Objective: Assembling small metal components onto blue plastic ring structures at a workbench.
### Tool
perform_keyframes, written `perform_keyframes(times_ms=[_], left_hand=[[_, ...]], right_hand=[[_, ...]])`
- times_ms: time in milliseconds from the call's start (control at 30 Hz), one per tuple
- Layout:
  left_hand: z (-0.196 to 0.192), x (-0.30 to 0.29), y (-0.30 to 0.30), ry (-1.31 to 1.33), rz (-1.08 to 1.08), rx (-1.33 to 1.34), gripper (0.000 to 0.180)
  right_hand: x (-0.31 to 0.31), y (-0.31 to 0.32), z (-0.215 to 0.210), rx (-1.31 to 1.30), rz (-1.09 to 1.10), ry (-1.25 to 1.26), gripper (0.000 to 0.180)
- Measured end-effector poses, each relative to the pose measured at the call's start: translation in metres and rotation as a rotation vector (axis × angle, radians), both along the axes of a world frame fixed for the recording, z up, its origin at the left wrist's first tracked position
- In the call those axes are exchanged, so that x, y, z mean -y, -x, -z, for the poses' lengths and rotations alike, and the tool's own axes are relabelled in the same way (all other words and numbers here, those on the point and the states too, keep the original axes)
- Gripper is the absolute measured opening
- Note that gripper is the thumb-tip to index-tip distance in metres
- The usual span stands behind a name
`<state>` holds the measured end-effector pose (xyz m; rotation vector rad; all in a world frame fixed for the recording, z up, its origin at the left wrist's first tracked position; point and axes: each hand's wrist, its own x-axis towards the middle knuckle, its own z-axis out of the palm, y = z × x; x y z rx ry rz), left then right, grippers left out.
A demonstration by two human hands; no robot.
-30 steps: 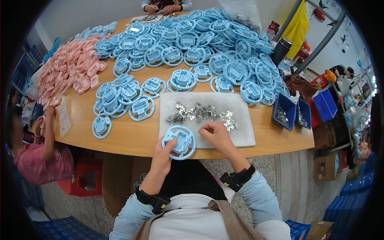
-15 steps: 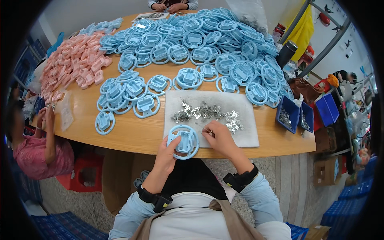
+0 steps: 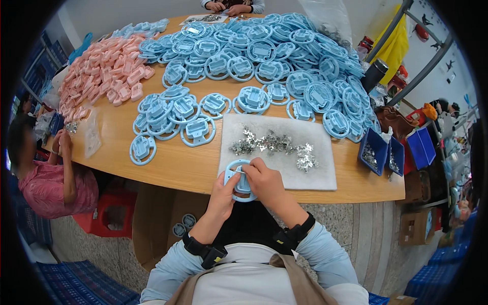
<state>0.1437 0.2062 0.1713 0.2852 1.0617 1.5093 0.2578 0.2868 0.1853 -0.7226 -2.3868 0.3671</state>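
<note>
Round light-blue plastic ring part (image 3: 239, 181) held at near table edge, over white felt mat (image 3: 325, 173). Left hand (image 3: 222, 195) grips its lower rim, steadying it; right hand (image 3: 264, 182) pinches closed at its centre. Small silvery metal clips (image 3: 274, 145) lie heaped just beyond, within reach.

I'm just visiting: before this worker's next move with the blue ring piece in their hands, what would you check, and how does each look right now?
1. Left hand grips the blue ring part: ok.
2. Right hand is on the part's centre: ok.
3. Small metal piece seated in the part: cannot tell.
4. Metal pieces within reach on the grey mat: ok.
5. Stock of blue parts on the table: ok.
</note>
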Motion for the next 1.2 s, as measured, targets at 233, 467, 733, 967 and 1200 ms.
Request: perform_keyframes(times_ms=[233,467,733,967,1200], left_hand=[[-0.003,0.001,-0.003,-0.002,-0.048,0.035,0.023],[-0.001,-0.001,-0.004,-0.01,-0.057,0.051,0.026],[0.001,0.0,-0.004,-0.028,-0.066,0.053,0.026],[0.001,-0.001,-0.005,-0.041,-0.073,0.046,0.024],[-0.001,0.001,-0.005,-0.024,-0.074,0.038,0.025]], right_hand=[[0.012,-0.02,-0.018,0.203,0.048,0.224,0.04],[0.03,-0.027,-0.008,0.185,0.098,0.112,0.05],[0.031,-0.023,-0.007,0.245,0.114,0.046,0.051],[0.033,-0.018,-0.014,0.378,0.089,-0.043,0.045],[0.03,-0.024,-0.002,0.291,0.066,-0.109,0.044]])
